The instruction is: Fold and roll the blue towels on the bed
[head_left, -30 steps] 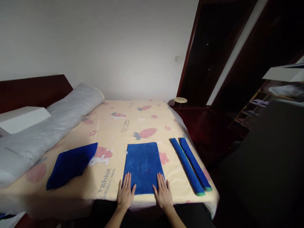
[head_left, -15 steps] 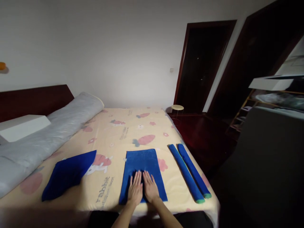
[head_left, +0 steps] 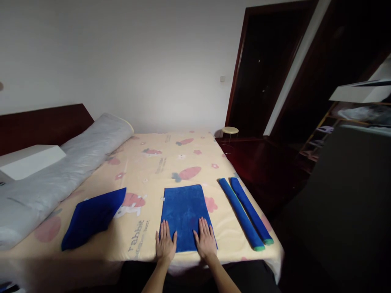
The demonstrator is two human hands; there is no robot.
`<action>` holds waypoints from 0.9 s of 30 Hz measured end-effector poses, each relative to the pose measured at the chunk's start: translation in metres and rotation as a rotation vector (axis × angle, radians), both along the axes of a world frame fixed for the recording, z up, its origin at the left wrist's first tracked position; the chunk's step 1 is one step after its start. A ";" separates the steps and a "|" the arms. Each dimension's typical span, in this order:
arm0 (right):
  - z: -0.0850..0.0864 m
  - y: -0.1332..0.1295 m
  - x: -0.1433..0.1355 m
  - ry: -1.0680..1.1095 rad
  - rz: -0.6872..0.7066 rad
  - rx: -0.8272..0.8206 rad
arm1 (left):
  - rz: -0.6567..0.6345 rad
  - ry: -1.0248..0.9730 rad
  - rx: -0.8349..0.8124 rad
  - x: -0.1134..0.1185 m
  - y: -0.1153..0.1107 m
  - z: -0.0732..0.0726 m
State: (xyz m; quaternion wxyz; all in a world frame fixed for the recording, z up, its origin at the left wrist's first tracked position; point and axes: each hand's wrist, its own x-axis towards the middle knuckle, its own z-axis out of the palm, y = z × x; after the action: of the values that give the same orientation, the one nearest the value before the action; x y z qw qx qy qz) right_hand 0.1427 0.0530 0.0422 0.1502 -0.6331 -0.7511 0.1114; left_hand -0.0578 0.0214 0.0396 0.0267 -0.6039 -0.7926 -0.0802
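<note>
A blue towel lies flat on the bed in front of me, a small white tag on its left edge. My left hand rests flat on its lower left corner, fingers stretched out. On the lower right part, my right hand lies flat too, its thumb apart from the fingers. Two rolled blue towels with green ends lie side by side to the right. Over to the left is another blue towel, loosely spread and uneven.
A patterned cream sheet covers the bed. Along the left runs a grey rolled bedding bundle, with a white box by it. A round stool stands beyond the bed near a dark door. Shelves are at right.
My hands have slid apart from the towel's middle, left hand to the left edge and right hand to the right. The camera view has shifted slightly.
</note>
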 end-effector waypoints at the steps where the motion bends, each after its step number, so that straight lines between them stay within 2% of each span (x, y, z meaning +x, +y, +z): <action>1: -0.003 -0.001 0.002 -0.001 -0.018 0.006 | -0.003 0.005 -0.003 -0.001 0.000 -0.001; 7: -0.014 -0.009 0.017 -0.011 -0.061 0.030 | 0.002 0.059 -0.027 -0.011 -0.007 -0.007; 11: -0.018 -0.012 0.027 -0.018 -0.062 0.015 | -0.066 0.090 0.003 -0.026 -0.015 -0.012; 13: -0.016 -0.011 0.028 -0.018 -0.069 0.009 | -0.108 0.110 0.035 -0.031 -0.017 -0.010; 16: -0.005 -0.005 0.019 -0.004 -0.047 0.036 | -0.159 0.127 0.083 -0.026 -0.011 0.003; 19: 0.012 0.006 -0.002 0.018 0.052 0.037 | -0.204 0.123 0.108 -0.009 0.006 0.017; 21: 0.021 0.014 -0.019 0.027 0.169 0.000 | -0.260 0.117 0.099 0.005 0.020 0.020; 24: 0.024 0.022 -0.037 0.045 0.349 -0.041 | -0.382 0.098 0.027 0.018 0.037 0.013; 27: 0.015 0.025 -0.039 0.069 0.436 -0.033 | -0.483 0.083 -0.052 0.016 0.041 -0.003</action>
State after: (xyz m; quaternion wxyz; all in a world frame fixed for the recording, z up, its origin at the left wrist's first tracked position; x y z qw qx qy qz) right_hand 0.1035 0.0782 0.0572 0.1380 -0.4539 -0.8627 0.1751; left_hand -0.0416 0.0624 0.0367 0.0236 -0.7790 -0.6254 -0.0388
